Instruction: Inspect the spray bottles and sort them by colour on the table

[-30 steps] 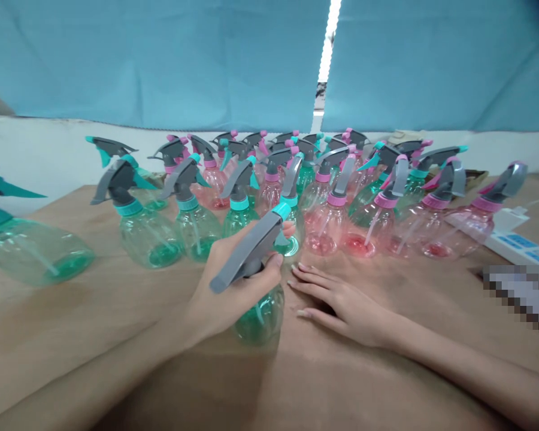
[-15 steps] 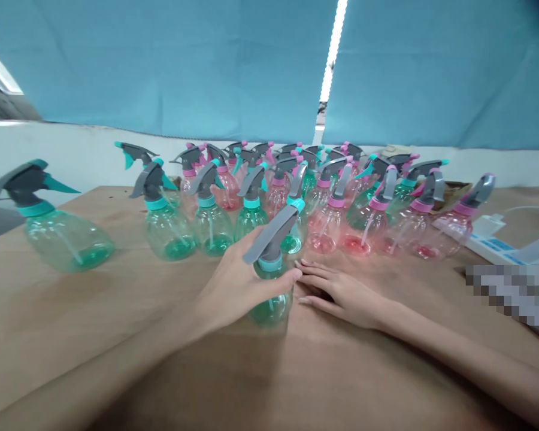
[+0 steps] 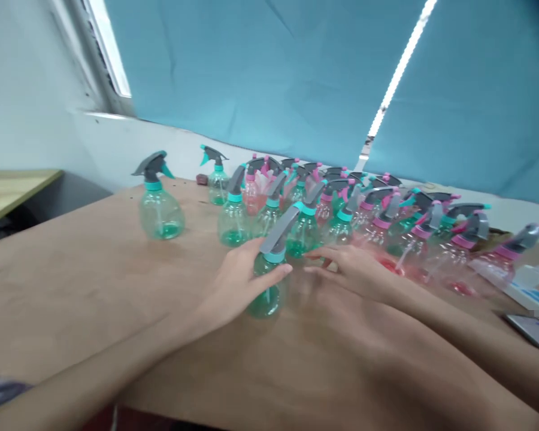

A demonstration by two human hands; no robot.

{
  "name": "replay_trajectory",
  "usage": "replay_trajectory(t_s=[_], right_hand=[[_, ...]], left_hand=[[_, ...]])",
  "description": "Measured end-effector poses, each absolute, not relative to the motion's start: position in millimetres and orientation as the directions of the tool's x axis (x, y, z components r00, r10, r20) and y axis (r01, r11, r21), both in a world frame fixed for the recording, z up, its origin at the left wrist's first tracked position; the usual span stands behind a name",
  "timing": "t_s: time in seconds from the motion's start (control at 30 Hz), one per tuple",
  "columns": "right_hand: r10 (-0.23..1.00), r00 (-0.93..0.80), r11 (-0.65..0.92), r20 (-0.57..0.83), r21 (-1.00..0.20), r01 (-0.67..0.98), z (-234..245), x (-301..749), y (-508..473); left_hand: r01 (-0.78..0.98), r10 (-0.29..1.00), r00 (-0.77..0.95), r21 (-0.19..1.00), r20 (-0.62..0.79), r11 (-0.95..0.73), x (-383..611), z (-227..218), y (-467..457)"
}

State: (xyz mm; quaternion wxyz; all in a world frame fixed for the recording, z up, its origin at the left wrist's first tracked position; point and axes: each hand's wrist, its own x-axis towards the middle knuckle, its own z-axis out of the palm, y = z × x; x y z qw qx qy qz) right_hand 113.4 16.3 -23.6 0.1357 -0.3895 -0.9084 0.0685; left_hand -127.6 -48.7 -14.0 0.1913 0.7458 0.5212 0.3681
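Observation:
My left hand [image 3: 238, 278] is wrapped round a clear green spray bottle [image 3: 268, 301] with a grey trigger head and turquoise collar. The bottle stands upright at the front of the group, its far side hidden by my fingers. Just right of it, my right hand [image 3: 357, 269] reaches in with its fingers stretched and apart, holding nothing. Past my hands stands another green spray bottle [image 3: 302, 235], with a pink-collared spray bottle [image 3: 413, 254] farther right.
Several more green and pink spray bottles crowd the wooden table [image 3: 94, 287] toward the back wall. One green spray bottle [image 3: 161, 214] stands apart on the left. A flat dark-edged device [image 3: 532, 330] lies at the right edge. A blue cloth [image 3: 273, 78] hangs behind.
The view has turned left and tilted, so the bottles appear farther right. My left hand still holds the same spray bottle. My right hand's fingers have shifted slightly, still beside it.

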Motion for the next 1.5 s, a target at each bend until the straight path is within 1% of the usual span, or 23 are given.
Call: replay_trajectory(t_s=[0.07, 0.17, 0.27, 0.33, 0.43, 0.57, 0.63, 0.77, 0.97, 1.1, 1.5], right_hand=[[0.711, -0.659, 0.703, 0.246, -0.253, 0.665, -16.5, 87.6, 19.0], [0.689, -0.645, 0.724, 0.330, -0.285, 0.628, -6.4, 47.1, 23.9], [0.721, -0.558, 0.691, 0.411, -0.367, 0.622, 2.9, 12.2, 30.9], [0.767, -0.496, 0.640, 0.408, -0.439, 0.630, 7.8, -5.4, 36.6], [0.809, -0.453, 0.588, 0.375, -0.505, 0.632, 11.3, -23.9, 45.1], [0.867, -0.408, 0.488, 0.286, -0.655, 0.577, 9.3, -38.9, 54.7], [0.878, -0.407, 0.457, 0.253, -0.694, 0.555, 6.9, -44.3, 59.6], [0.876, -0.430, 0.441, 0.219, -0.725, 0.529, 3.0, -53.6, 70.3], [0.878, -0.415, 0.434, 0.239, -0.764, 0.478, 3.8, -65.7, 85.1], [0.889, -0.401, 0.409, 0.221, -0.778, 0.477, 4.7, -70.6, 91.7], [0.900, -0.413, 0.377, 0.138, -0.720, 0.583, 4.6, -76.5, 90.9]], left_hand=[[0.659, 0.920, 0.096, 0.668, 0.381, -0.346, -154.6, -16.8, -50.1], [0.684, 0.885, -0.041, 0.658, 0.465, -0.314, -195.5, -21.3, -46.5], [0.704, 0.862, -0.142, 0.662, 0.486, -0.257, -229.9, -23.3, -38.2], [0.724, 0.860, -0.181, 0.657, 0.476, -0.211, -245.9, -22.2, -31.3], [0.726, 0.863, -0.188, 0.658, 0.469, -0.199, -258.5, -19.7, -18.2], [0.722, 0.859, -0.189, 0.660, 0.476, -0.207, -263.1, -20.3, 3.7], [0.724, 0.860, -0.183, 0.657, 0.476, -0.209, -264.3, -21.5, 14.2], [0.725, 0.862, -0.159, 0.650, 0.481, -0.228, -267.4, -21.6, 30.3], [0.746, 0.875, -0.169, 0.639, 0.453, -0.186, -269.6, -16.8, 44.8], [0.751, 0.880, -0.166, 0.635, 0.445, -0.180, -269.5, -12.9, 51.5], [0.734, 0.873, -0.204, 0.659, 0.444, -0.164, -264.1, -13.5, 53.5]])
